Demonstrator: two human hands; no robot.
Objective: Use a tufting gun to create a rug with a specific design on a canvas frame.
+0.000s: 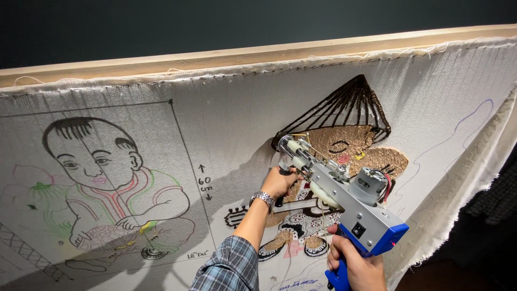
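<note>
A silver and blue tufting gun is pressed nose-first against a white cloth stretched on a wooden frame. My left hand, with a metal wristwatch, grips the gun's front handle close to the cloth. My right hand is wrapped around the blue rear grip at the bottom. The gun's tip meets a partly tufted figure in tan and black yarn with a dark conical hat.
On the cloth's left part is a drawn outline of a seated child with coloured lines, inside a ruled box. A loose cloth edge hangs at the right. Dark wall stands behind the frame.
</note>
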